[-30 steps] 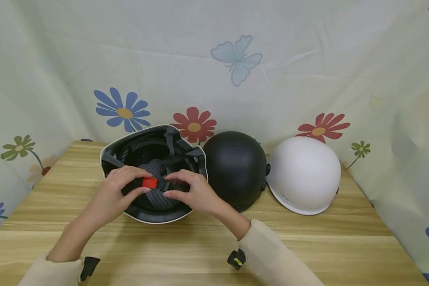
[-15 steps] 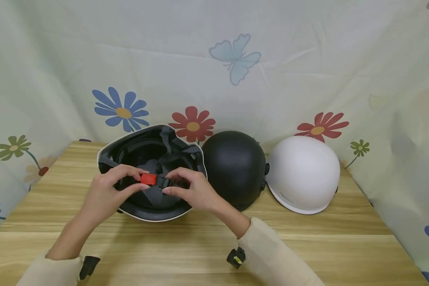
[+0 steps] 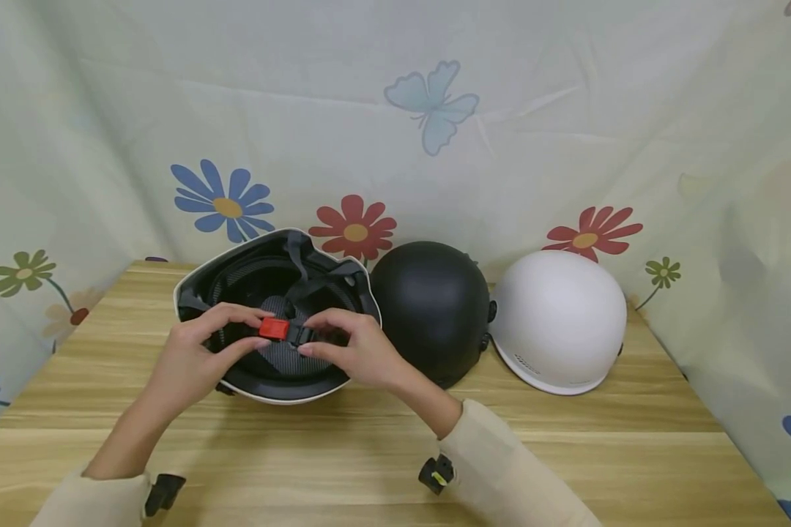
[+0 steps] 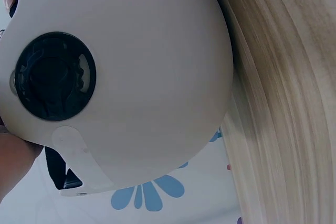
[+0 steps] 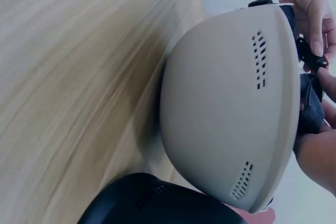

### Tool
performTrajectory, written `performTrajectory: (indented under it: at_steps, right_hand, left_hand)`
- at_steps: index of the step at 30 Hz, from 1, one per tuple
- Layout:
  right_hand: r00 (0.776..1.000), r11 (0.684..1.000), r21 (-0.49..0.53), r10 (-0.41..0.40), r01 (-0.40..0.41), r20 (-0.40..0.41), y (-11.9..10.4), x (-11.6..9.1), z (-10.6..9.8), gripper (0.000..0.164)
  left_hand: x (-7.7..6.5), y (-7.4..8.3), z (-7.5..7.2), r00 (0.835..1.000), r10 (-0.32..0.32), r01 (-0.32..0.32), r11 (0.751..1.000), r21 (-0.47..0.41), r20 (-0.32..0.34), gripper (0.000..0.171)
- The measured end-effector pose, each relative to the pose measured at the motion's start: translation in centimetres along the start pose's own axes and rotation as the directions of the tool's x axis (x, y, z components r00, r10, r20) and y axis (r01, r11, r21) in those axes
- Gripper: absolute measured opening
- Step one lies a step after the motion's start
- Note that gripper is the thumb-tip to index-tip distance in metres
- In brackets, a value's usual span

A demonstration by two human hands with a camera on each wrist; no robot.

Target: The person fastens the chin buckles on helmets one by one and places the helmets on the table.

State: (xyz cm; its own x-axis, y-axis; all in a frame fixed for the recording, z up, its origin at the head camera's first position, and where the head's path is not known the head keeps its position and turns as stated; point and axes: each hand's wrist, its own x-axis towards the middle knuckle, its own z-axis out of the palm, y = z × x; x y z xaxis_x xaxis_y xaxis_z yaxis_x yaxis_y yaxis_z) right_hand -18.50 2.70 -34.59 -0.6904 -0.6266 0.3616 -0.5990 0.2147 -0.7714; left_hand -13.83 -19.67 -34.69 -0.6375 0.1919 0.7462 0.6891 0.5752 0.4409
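Observation:
An upturned white helmet (image 3: 273, 400) shows its black lining and dark straps in the head view. Above its opening, my left hand (image 3: 194, 359) pinches the red part of a chin-strap buckle (image 3: 274, 329) between thumb and fingers. Pressed up against the red part is the black buckle piece (image 3: 298, 334), which my right hand (image 3: 362, 348) pinches from the other side. In the left wrist view, a round black vent (image 4: 55, 76) marks the side of the pale shell. The right wrist view catches both hands at the rim, with dark webbing (image 5: 311, 109) hanging between them.
Right of the upturned helmet, a black helmet (image 3: 431, 315) stands dome up, close against it. Beyond that sits a second white helmet (image 3: 560, 322), also dome up. All rest on a wooden table (image 3: 382, 468), backed by a flower-printed curtain (image 3: 534, 146).
The upturned helmet has shifted slightly to the left and turned a little. Both hands have moved slightly left and up, still pinching the buckle parts. The other helmets stay put.

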Motion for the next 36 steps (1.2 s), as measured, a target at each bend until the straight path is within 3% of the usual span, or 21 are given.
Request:
performTrajectory:
  at_steps: [11,17,22,31,36]
  right_hand:
    - [1.000,0.998,-0.051,-0.031,0.031,-0.002,-0.8,0.3,0.0,0.026]
    - [0.999,0.997,-0.065,-0.049,0.049,0.007,-1.2,0.8,0.4,0.025]
    - [0.999,0.996,-0.073,-0.049,0.049,0.001,-1.7,1.1,0.7,0.025]
    - [0.999,0.997,-0.068,-0.022,0.023,0.025,-1.7,0.9,0.4,0.027]
    - [0.998,1.000,-0.027,0.017,-0.015,0.057,-0.9,0.7,-0.2,0.029]
  left_hand:
    - [-0.3,-0.7,0.3,0.999,-0.023,0.021,0.998,-0.058,-0.037,0.041]
    - [-0.2,-0.7,0.2,1.000,-0.008,0.006,0.995,-0.101,-0.014,0.040]
    - [-0.1,-0.7,-0.1,0.999,-0.037,0.037,0.990,-0.137,0.002,0.038]
    - [-0.4,-0.4,0.2,0.994,-0.105,0.106,0.994,-0.022,0.018,0.042]
    - [-0.8,-0.8,0.2,0.996,-0.061,0.061,0.998,0.001,0.068,0.041]
